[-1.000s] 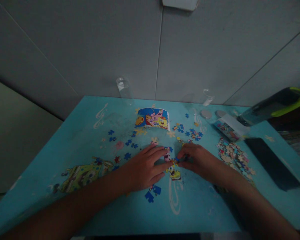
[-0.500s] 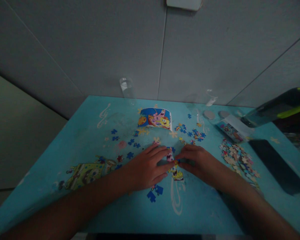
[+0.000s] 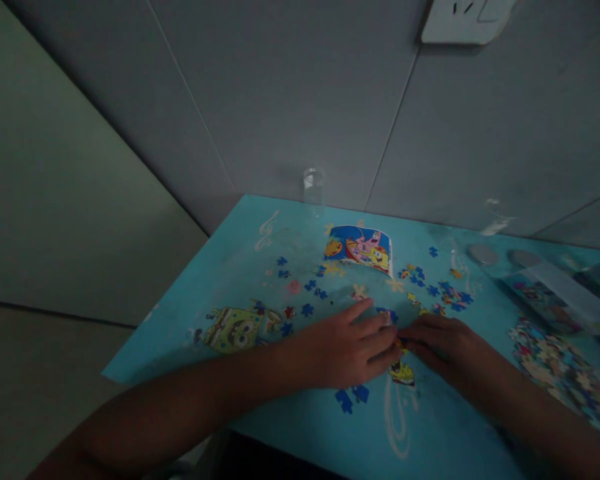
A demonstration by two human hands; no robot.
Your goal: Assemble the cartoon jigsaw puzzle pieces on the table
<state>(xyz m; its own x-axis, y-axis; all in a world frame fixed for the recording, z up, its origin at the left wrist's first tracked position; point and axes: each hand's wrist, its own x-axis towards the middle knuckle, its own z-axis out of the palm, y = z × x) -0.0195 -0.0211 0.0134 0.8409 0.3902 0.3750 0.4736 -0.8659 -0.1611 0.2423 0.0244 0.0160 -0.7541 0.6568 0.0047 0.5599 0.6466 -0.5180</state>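
Observation:
My right hand [image 3: 443, 341] has its fingertips pinched on a small jigsaw puzzle piece [image 3: 403, 343], mostly covered by the fingers. My left hand [image 3: 363, 343] lies palm down beside it, fingers stretched out, the tips touching a partly joined strip of puzzle. Below the fingertips shows the strip's yellow end [image 3: 402, 373]; its pink and blue upper part [image 3: 387, 315] peeks out above. Two blue puzzle pieces [image 3: 352, 398] lie on the near side of my left hand. Beyond both hands, a curled reference picture [image 3: 359, 248] of cartoon figures rests on the table.
Loose blue pieces [image 3: 307, 310] are scattered left of centre, and more blue pieces [image 3: 453, 295] lie at the right. A large mixed pile [image 3: 560, 370] sits beside my right forearm, near a clear plastic box [image 3: 555, 300]. A clear cup [image 3: 313, 190] stands by the wall.
The view has swung left, so the table appears further right. My left hand's fingers have come closer to my right fingertips over the strip; the right hand keeps its pinch.

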